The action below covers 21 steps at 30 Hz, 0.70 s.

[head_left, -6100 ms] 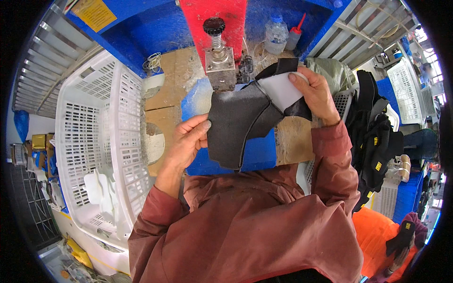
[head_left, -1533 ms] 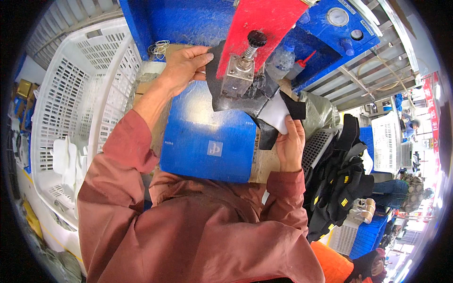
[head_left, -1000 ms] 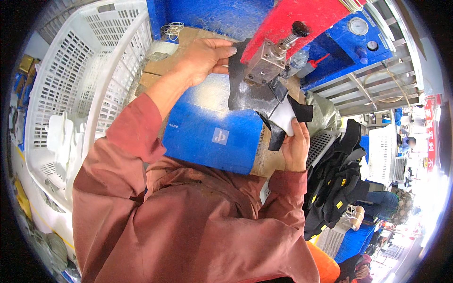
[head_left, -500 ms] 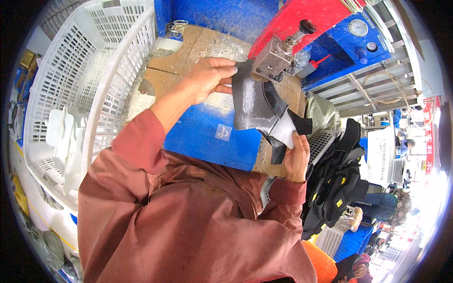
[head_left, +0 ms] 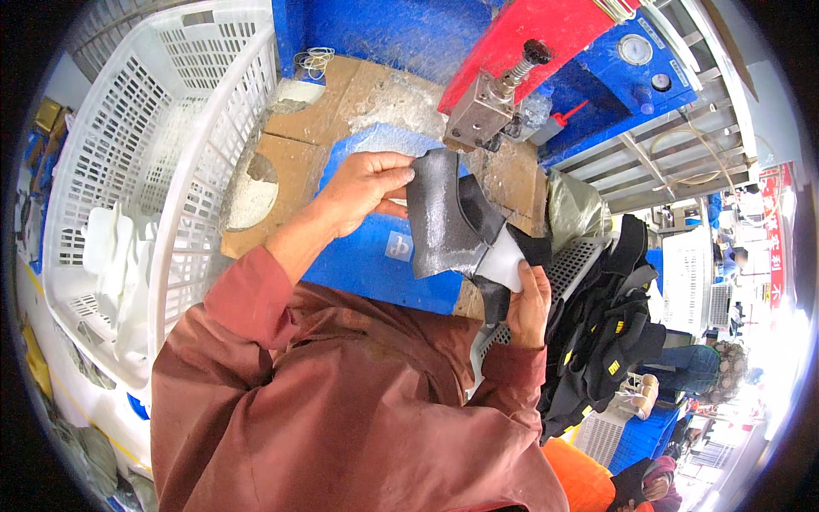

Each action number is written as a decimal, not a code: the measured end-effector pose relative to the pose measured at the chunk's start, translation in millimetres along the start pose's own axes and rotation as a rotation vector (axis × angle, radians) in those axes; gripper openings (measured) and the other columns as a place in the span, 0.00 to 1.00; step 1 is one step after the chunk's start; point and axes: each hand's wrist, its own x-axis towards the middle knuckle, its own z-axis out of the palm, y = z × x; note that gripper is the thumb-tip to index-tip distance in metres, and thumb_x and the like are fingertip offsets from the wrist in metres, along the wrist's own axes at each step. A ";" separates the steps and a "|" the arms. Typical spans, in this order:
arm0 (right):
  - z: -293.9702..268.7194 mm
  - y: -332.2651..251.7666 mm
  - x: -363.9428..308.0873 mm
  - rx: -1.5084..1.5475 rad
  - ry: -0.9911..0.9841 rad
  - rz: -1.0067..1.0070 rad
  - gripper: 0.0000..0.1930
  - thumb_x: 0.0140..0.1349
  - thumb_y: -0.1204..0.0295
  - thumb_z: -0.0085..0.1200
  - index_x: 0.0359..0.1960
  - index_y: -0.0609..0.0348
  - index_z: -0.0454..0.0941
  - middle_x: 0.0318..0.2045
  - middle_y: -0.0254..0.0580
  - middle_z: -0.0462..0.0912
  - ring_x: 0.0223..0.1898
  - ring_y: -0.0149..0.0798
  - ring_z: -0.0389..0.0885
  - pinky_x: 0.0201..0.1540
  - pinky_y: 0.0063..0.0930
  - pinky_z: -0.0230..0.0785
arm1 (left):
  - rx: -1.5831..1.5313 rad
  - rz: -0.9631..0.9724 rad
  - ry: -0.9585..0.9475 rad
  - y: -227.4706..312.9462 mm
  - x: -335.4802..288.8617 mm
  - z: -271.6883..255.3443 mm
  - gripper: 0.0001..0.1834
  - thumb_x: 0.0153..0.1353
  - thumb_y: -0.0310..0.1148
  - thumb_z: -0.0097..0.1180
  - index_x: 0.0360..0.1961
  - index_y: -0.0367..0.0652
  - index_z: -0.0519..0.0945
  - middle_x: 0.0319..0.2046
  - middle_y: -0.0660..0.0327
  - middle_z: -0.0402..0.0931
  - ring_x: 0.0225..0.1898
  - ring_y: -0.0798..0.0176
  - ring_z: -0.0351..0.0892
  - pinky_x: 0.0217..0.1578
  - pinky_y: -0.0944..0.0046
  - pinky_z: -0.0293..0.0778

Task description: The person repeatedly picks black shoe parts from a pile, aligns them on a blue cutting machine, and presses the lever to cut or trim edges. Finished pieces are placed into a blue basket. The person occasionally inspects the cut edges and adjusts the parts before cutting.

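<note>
A dark grey shoe upper (head_left: pixel 439 226) with black flaps and a white stiff patch (head_left: pixel 502 263) is held up between my hands. My left hand (head_left: pixel 365 192) pinches its upper left edge between thumb and fingers. At the lower right, my right hand (head_left: pixel 531 299) grips the white patch and the black flap beside it. The piece hangs in the air over a blue sheet (head_left: pixel 367 282) on the worktable, just below and apart from the metal head (head_left: pixel 479 111) of a machine with a red arm (head_left: pixel 512 43).
A white plastic basket (head_left: pixel 179 188) holding white pieces stands at the left. Black uppers (head_left: pixel 606 324) are piled at the right beside a grey crate rim (head_left: pixel 576 264). Behind are a blue cabinet with a gauge (head_left: pixel 634 49) and a red-tipped bottle (head_left: pixel 550 128). A co-worker (head_left: pixel 653 486) is at lower right.
Both hands have drawn the shoe upper down toward me, away from the metal head, which it overlapped before. More of the blue sheet behind it now shows.
</note>
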 end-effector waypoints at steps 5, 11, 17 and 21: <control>5.3 -2.6 -5.5 -0.008 0.041 0.007 0.07 0.71 0.75 0.55 0.32 0.57 0.78 0.34 0.36 0.85 0.36 0.28 0.82 0.43 0.22 0.75 | 0.004 -0.004 -0.021 -4.8 -4.5 -1.0 0.17 0.72 0.31 0.53 0.58 0.35 0.78 0.49 0.56 0.82 0.45 0.60 0.85 0.40 0.59 0.86; 8.5 -9.2 2.2 -0.010 0.024 -0.009 0.07 0.70 0.75 0.55 0.31 0.56 0.78 0.33 0.35 0.84 0.35 0.26 0.81 0.43 0.20 0.74 | 0.088 0.046 -0.028 4.5 7.3 -3.3 0.17 0.72 0.31 0.53 0.58 0.36 0.78 0.47 0.57 0.83 0.44 0.60 0.86 0.39 0.58 0.86; 15.4 -14.3 33.2 0.035 -0.010 -0.083 0.03 0.70 0.75 0.55 0.37 0.58 0.80 0.38 0.35 0.85 0.39 0.27 0.82 0.46 0.21 0.75 | 0.151 0.111 -0.001 36.2 35.5 -7.1 0.16 0.73 0.31 0.51 0.58 0.37 0.79 0.47 0.56 0.83 0.43 0.59 0.86 0.40 0.58 0.86; 25.4 -21.3 59.1 0.056 -0.021 -0.111 0.05 0.70 0.76 0.55 0.43 0.60 0.81 0.42 0.36 0.86 0.42 0.29 0.84 0.49 0.22 0.76 | 0.162 0.152 0.040 53.6 51.9 -9.8 0.16 0.73 0.31 0.51 0.58 0.36 0.78 0.46 0.57 0.84 0.43 0.60 0.86 0.41 0.59 0.85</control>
